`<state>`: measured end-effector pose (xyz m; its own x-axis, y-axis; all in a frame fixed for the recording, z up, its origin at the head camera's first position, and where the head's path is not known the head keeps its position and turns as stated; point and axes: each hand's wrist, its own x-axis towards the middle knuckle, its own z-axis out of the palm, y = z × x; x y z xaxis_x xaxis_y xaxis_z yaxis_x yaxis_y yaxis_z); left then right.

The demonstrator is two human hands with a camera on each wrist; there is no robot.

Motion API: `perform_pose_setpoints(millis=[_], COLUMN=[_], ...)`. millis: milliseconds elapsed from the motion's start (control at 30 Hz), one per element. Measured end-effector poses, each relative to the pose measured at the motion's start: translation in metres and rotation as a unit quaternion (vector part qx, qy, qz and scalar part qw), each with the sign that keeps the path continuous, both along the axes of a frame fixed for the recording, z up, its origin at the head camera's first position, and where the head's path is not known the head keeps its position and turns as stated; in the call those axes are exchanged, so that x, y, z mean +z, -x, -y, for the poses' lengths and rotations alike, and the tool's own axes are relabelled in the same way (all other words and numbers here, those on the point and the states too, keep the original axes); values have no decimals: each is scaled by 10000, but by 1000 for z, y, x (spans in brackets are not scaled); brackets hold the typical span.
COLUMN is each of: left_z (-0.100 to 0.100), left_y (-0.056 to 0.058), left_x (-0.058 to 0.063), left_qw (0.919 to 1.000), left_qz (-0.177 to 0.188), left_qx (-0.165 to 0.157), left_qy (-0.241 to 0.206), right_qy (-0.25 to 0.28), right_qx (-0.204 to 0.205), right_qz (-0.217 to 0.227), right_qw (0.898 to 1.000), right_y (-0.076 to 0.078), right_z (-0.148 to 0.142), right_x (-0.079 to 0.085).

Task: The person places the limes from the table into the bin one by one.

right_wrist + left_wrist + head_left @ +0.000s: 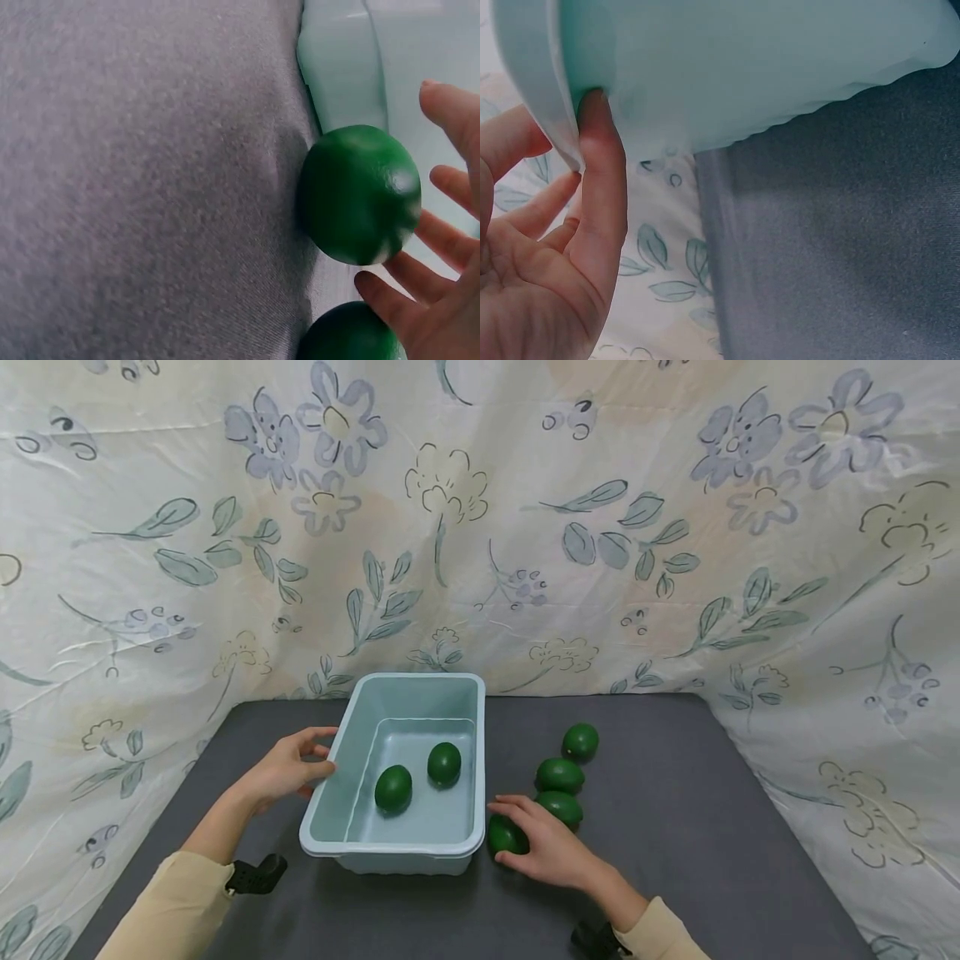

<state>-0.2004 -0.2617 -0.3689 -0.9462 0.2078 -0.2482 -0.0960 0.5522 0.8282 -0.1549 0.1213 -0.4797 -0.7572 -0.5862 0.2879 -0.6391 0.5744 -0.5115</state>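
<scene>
A pale blue-green plastic bin stands on the dark cloth, with two glossy green, lime-like fruits lying inside. My left hand pinches the bin's left rim between thumb and fingers, as the left wrist view shows at the rim. Just outside the bin's right wall lies another green fruit. My right hand is around it, its fingers spread and the thumb apart in the right wrist view. Beyond that hand, more green fruits form a loose row, one partly hidden by the hand.
A dark grey cloth covers the table. Behind and at both sides hangs a floral-printed sheet. The farthest fruit of the row lies toward the table's back edge. Each wrist wears a black strap.
</scene>
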Motion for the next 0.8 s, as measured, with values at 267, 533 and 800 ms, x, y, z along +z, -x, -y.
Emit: perform_pose_setpoints(millis=[267, 533, 800], left_z=[1, 0, 1], left_y=[2, 0, 2], left_x=[-2, 0, 0], left_qw=[10000, 10000, 9999], left_qz=[71, 6, 79], left_qx=[42, -2, 66], left_qy=[23, 27, 19], right_qy=[-255, -350, -111], right_qx=[-152, -446, -442], right_qz=[123, 96, 46], right_qw=[9995, 9983, 9989], right_y=[-2, -2, -5], right_z=[4, 6, 6], right_x=[-7, -11, -9])
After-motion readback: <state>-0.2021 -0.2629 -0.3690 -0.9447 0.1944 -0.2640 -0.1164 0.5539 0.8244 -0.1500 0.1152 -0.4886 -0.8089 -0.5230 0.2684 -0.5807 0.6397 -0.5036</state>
